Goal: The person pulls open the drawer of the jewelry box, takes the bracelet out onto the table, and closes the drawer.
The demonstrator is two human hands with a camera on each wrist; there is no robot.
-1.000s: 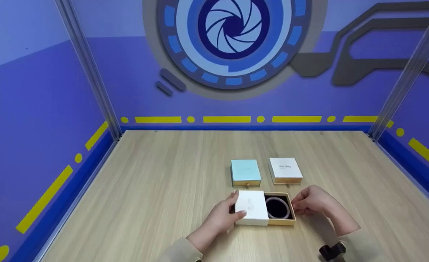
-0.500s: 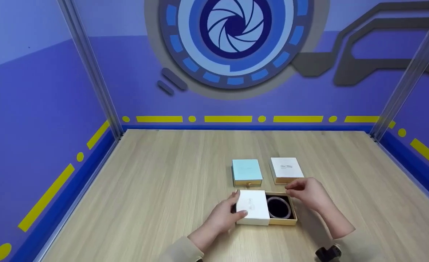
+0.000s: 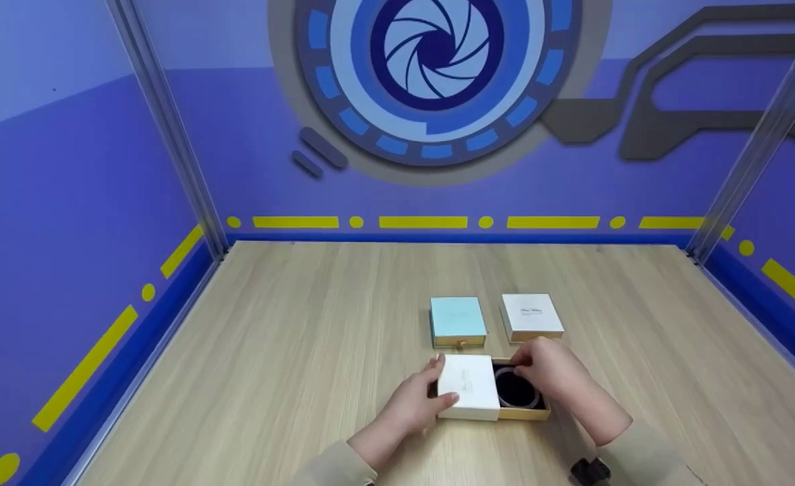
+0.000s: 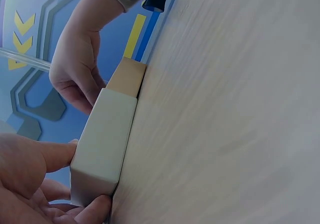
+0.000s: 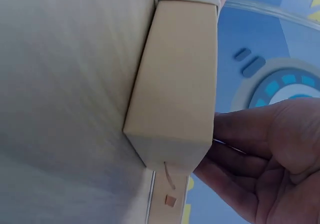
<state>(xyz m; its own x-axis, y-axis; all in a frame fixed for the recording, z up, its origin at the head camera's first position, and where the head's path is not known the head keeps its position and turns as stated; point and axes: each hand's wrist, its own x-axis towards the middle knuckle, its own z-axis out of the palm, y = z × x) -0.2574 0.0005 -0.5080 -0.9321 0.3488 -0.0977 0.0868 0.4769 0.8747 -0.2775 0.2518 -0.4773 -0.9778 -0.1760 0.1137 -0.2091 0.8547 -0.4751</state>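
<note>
A white slide-out gift box [image 3: 466, 385] lies on the table with its tan drawer [image 3: 524, 414] pulled out to the right. In the drawer's dark lining sits a pale round bangle [image 3: 518, 406]. My left hand [image 3: 411, 403] grips the box's white cover, thumb on top; the left wrist view shows fingers around the cover's end [image 4: 102, 139]. My right hand [image 3: 553, 371] reaches over the drawer's far wall, thumb and forefinger pinching the bangle's far edge. In the right wrist view the drawer [image 5: 175, 74] hides those fingertips, and a small ribbon pull [image 5: 170, 176] hangs from its end.
Behind the opened box stand a light-blue drawer box [image 3: 457, 317] with a small pull and a white one [image 3: 531, 312], both closed. The wooden table [image 3: 289, 351] is enclosed by blue walls with metal corner posts.
My right hand has left the drawer's right end, risen, and come left and down to the bangle's far edge. My left hand keeps its hold on the cover.
</note>
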